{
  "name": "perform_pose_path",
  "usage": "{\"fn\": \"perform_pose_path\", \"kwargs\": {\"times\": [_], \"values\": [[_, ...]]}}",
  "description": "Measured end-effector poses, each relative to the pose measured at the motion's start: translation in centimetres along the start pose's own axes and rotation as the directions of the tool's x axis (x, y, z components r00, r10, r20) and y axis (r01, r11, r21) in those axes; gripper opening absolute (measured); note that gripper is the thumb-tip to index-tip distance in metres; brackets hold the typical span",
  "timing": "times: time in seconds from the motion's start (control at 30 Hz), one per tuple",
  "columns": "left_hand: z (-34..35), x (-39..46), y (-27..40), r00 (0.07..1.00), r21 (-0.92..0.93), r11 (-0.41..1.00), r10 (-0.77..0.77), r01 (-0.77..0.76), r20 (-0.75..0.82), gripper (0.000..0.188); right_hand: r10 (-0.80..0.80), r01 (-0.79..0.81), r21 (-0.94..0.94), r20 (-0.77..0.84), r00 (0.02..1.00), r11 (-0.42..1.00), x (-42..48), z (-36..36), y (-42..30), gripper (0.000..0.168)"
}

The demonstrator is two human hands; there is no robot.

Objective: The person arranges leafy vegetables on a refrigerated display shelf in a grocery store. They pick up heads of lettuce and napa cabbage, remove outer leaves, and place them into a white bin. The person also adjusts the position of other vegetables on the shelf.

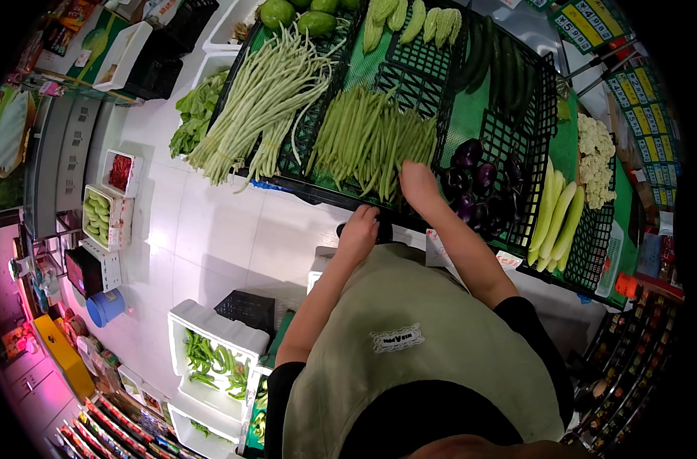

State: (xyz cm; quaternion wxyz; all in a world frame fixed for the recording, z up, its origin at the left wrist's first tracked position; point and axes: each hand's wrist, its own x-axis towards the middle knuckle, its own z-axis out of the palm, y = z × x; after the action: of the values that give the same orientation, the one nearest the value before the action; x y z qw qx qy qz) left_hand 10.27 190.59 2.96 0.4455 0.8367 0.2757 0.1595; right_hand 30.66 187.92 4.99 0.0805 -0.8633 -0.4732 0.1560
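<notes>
My right hand [419,185] reaches over the front right corner of a pile of green beans [377,135], its curled fingers at the bean ends. Its fingertips are partly hidden, so whether they grip a bean is unclear. The beans lie side by side in a black plastic crate [422,92]. My left hand [360,230] is at the front edge of the display stand [302,192], with fingertips against the dark rim. Left of the green beans lies a heap of long pale yardlong beans [268,94]. Round purple eggplants [469,155] sit just right of my right hand.
Bitter melons [414,20], dark cucumbers [506,74], pale green long gourds [556,218] and cauliflower [596,160] fill other parts of the stand. White foam boxes with green peppers [216,358] stand behind me on the left. A price card [437,249] hangs at the front edge.
</notes>
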Motion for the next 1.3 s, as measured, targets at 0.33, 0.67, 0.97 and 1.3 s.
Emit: {"fn": "perform_pose_path", "kwargs": {"times": [0.33, 0.67, 0.97, 1.3], "values": [[2.6, 3.0, 0.5, 0.993, 0.159, 0.98, 0.114, -0.118, 0.034, 0.042, -0.055, 0.057, -0.022, 0.051, 0.997, 0.998, -0.3, -0.4, 1.5, 0.02], [4.3, -2.1, 0.8, 0.993, 0.132, 0.99, -0.06, 0.047, 0.098, 0.024, -0.708, 0.702, 0.11, 0.023, 0.706, 0.704, 0.7, -3.4, -1.1, 0.023], [1.9, -6.5, 0.5, 0.942, 0.062, 0.94, -0.332, 0.335, -0.052, 0.019, -0.352, -0.087, 0.745, 0.411, 0.841, 0.661, 4.0, -1.5, 1.5, 0.012], [-0.1, -12.4, -1.9, 0.859, 0.065, 0.871, -0.465, 0.488, -0.216, 0.018, -0.719, 0.639, 0.46, -0.005, 0.695, 0.616, 3.1, -1.6, 1.5, 0.016]]}}
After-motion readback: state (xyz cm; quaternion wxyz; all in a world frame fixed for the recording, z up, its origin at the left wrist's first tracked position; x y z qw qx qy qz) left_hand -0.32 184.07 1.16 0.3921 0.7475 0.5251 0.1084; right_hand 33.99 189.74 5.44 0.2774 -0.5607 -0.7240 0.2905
